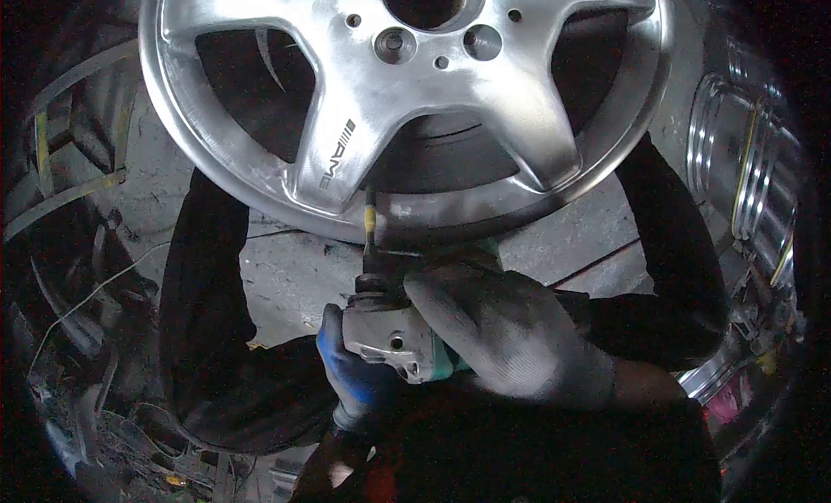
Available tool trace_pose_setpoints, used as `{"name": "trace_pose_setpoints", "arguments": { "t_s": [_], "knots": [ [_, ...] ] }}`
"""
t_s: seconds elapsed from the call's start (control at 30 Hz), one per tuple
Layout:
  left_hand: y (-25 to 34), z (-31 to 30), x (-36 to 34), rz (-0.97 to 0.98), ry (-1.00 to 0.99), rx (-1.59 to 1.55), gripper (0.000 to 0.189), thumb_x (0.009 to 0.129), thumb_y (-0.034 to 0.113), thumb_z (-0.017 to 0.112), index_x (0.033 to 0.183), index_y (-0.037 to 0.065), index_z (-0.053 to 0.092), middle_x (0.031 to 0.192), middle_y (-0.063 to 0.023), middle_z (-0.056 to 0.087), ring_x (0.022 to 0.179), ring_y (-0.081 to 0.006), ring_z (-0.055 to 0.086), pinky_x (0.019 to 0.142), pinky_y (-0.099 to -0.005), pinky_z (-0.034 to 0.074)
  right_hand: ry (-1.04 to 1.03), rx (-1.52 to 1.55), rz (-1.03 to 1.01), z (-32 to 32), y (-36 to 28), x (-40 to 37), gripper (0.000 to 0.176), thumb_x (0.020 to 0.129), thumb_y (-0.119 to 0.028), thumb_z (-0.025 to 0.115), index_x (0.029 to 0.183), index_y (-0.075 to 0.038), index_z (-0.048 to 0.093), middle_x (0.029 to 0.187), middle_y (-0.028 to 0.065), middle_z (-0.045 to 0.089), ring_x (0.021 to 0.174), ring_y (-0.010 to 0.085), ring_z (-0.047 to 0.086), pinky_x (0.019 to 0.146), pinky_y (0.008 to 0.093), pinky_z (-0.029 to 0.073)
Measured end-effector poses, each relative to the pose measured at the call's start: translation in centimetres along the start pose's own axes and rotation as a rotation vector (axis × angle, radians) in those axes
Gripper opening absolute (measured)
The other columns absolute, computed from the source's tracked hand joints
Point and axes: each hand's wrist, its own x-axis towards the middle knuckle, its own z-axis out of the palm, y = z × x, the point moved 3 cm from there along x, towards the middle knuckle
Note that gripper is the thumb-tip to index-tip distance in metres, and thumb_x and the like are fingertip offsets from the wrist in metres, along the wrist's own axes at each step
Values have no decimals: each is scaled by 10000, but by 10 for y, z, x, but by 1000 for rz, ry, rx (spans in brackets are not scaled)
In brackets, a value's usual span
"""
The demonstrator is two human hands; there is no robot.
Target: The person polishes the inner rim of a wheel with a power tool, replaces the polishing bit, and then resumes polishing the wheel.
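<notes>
A bare silver alloy wheel (433, 87) with broad spokes and AMG lettering fills the top of the head view. Below its lower rim I hold an angle grinder (394, 338) with a silver gear head and green body. From the grinder's head a black fitting and thin shank with a yellow band (370, 217) point up, overlapping the rim's lower edge. My left hand (357, 377), in a blue and grey glove, wraps round the left of the gear head. Over the grinder's body lies my right hand (511, 330), in a grey glove, its fingers curled and partly hidden.
Shiny wheel rims (727, 148) stand along the right side. At left are more dark spoked wheels (78, 131) and a thin cable (104, 282) across the clutter. Grey floor (294, 274) shows between my dark-clothed legs, which flank the wheel.
</notes>
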Motion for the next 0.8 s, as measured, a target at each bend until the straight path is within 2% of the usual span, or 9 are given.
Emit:
{"name": "trace_pose_setpoints", "arguments": {
  "t_s": [0.1,0.2,0.27,0.3,0.33,0.53,0.67,0.73,0.8],
  "knots": [
    [1,2,0,62,43,260,578,1115,502,336,1269,8,594,1115,-165,692,1027,-278,705,906,-449,588,-35,-48,49,4,-1,-2,707,821,-77,688,1485,63,488,1309,236,640,1111,350,706,818,396,602],
    [-18,13,-1,-3,182,258,593,1104,510,356,1292,0,593,1156,-169,689,1039,-288,706,914,-448,586,114,-3,56,-9,1,-15,545,894,-114,614,1424,5,562,1084,174,673,934,304,684,821,444,590],
    [-42,18,5,-213,-54,-376,630,1082,546,354,1297,28,643,1181,-151,715,1025,-287,719,904,-430,590,53,-227,30,-23,-2,-30,548,872,-95,633,1408,9,596,1039,165,657,848,287,677,729,402,602],
    [-51,10,10,-84,-31,208,595,1076,529,387,1316,43,633,1179,-156,710,1046,-290,708,940,-442,569,56,-230,31,-28,-1,-37,548,872,-95,633,1408,9,596,1039,165,657,848,287,677,729,402,602],
    [-57,7,11,-84,-34,209,595,1076,529,387,1316,43,633,1179,-156,710,1046,-290,708,940,-442,569,-24,-229,72,-29,1,-44,542,866,-99,642,1396,9,610,1023,159,658,830,281,678,695,383,599],
    [-51,9,3,-210,-154,-661,551,1094,487,372,1277,43,643,1143,-156,715,1049,-268,707,943,-420,568,100,-212,5,-8,1,-29,551,858,-150,658,1381,18,618,932,123,656,824,272,668,721,416,584],
    [-35,-21,-7,115,-195,-340,478,1132,337,417,1542,91,406,1344,-165,606,1147,-272,659,999,-447,558,128,-261,-53,7,-7,-13,548,873,-199,619,1377,15,604,933,123,652,876,292,663,793,459,568],
    [-18,-23,-15,453,101,460,499,1131,323,431,1562,79,373,1391,-158,578,1160,-276,651,1015,-459,554,66,-221,-39,11,-8,-7,538,880,-201,604,1375,10,601,966,136,662,901,299,667,795,455,571],
    [-8,-20,-5,365,-160,172,498,1126,367,435,1525,68,430,1334,-153,619,1138,-271,661,1012,-447,550,4,-184,-29,14,-6,-7,529,887,-203,589,1372,6,598,999,148,671,926,305,672,797,451,575]
  ]
}}
